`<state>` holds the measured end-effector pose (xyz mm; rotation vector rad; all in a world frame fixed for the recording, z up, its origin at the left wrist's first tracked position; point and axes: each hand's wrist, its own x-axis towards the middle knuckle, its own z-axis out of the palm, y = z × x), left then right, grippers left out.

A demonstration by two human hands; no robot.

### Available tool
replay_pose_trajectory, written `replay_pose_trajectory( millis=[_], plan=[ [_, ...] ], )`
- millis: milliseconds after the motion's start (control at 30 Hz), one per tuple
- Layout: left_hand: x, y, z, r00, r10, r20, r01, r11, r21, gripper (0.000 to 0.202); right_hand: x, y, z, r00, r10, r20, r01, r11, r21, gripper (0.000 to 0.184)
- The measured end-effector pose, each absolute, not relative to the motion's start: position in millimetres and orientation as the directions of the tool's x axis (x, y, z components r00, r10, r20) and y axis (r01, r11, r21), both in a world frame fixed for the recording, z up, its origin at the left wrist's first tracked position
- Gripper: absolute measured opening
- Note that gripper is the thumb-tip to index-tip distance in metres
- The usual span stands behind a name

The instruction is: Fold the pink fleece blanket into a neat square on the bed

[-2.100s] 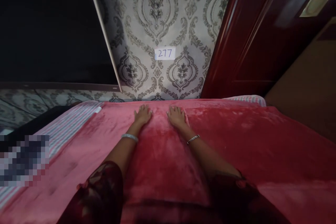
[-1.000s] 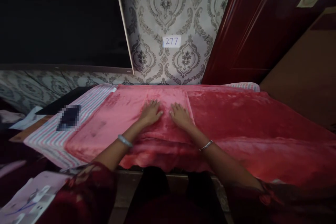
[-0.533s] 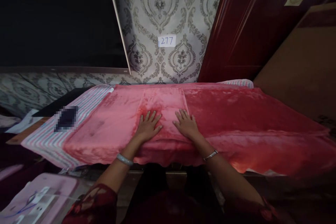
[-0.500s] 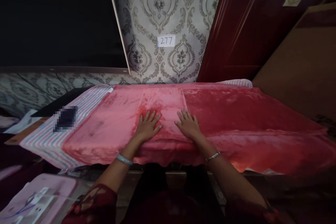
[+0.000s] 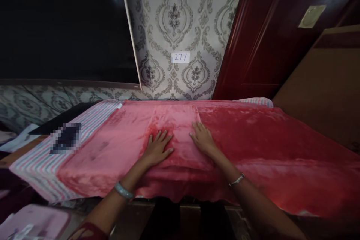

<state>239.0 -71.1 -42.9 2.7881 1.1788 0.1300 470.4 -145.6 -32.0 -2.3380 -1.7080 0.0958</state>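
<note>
Pink plush, soft and rectangular, forms a folded-looking panel (image 5: pixel 180 150) lying midway along a wide red-and-pink plush cloth (image 5: pixel 253 131); whether the panel is a separate piece I cannot tell. The left hand (image 5: pixel 158 149) rests palm down near the panel's left side, fingers spread apart; the right hand (image 5: pixel 203 138) lies at its right edge, fingers held closer together, thumb apart. Neither hand is clamped on anything.

For pressing and smoothing such pile, flat palms and light, even pressure seem best: strokes outward from the middle should work creases towards the edges, while heavy pushing could drag the lower layer along. The front edge, where the fabric bunches slightly, probably deserves the most care.

Counted: two hands; two bracelets, a pale thick bangle (image 5: pixel 123 190) on the left wrist and a thin silver bangle (image 5: pixel 237 180) on the right; one panel; one white paper card marked 277 (image 5: pixel 180 57); one large black screen (image 5: pixel 64 26). Striped white, pink and blue-grey cloth (image 5: pixel 92 123) shows in two places, perhaps one piece
</note>
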Motion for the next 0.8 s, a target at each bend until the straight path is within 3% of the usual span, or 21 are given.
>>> replay_pose_trajectory(
  millis=[100, 233, 400, 500, 700, 800],
  plan=[
    [253, -47, -16, 0.659, 0.746, 0.097, 0.727, -0.664, 0.172, 0.053, 460, -108, -12, 0.232, 0.97, 0.07, 0.947, -0.209, -0.243, 0.057],
    [287, -6, 1, 0.57, 0.808, 0.151, 0.794, -0.588, 0.152, 0.055, 457, -64, -9, 0.229, 0.97, 0.08, 0.945, -0.201, -0.259, 0.054],
    [310, 14, -35, 0.547, 0.827, 0.13, 0.833, -0.553, 0.02, 0.061, 461, -47, -47, 0.234, 0.963, 0.132, 0.954, -0.201, -0.223, 0.055],
    [309, 10, -51, 0.538, 0.832, 0.138, 0.839, -0.544, 0.007, 0.061, 464, -49, -60, 0.23, 0.964, 0.134, 0.955, -0.196, -0.223, 0.057],
    [307, 26, -24, 0.543, 0.837, 0.063, 0.831, -0.547, 0.106, 0.053, 481, -31, -26, 0.168, 0.986, -0.015, 0.957, -0.167, -0.236, 0.052],
    [316, 56, 3, 0.521, 0.845, 0.119, 0.822, -0.534, 0.197, 0.048, 490, -1, 1, 0.196, 0.98, -0.038, 0.947, -0.199, -0.253, 0.046]
  ],
)
